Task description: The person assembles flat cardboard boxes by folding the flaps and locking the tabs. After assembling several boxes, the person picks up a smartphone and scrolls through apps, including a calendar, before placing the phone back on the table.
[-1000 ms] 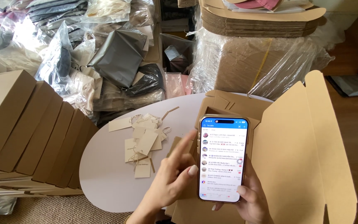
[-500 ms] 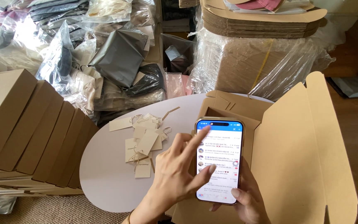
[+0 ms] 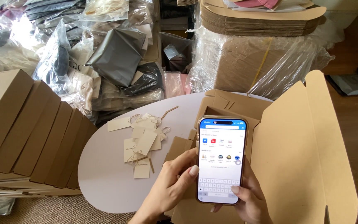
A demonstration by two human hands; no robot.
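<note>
Gone from the screen is the left hand (image 3: 171, 188): half a second back its forefinger was stretched across the glass of the smartphone (image 3: 221, 159), and now it has slid down and to the left, fingers (image 3: 192, 170) loosely curled against the phone's left edge, steadying it rather than tapping. What the screen shows has changed as well, from a scrolling list of rows to a search page with a row of small icons and a keyboard raised along the bottom. From where I stand that reads as a tap having landed and opened a search field, with typing not yet begun.

Her right hand (image 3: 249, 199) cups the phone from below and behind, fingers wrapped closed round the lower right corner, one fingertip showing at the bottom edge. The phone is held upright in the air, just above the open cardboard mailer box (image 3: 299, 145) that lies with its lid flung back to the right.

On the pale oval bench (image 3: 104, 182), left of the hands, a loose heap of paper hang tags (image 3: 141, 143) with strings sits untouched. A row of closed brown boxes (image 3: 25, 128) stands further left.
</note>
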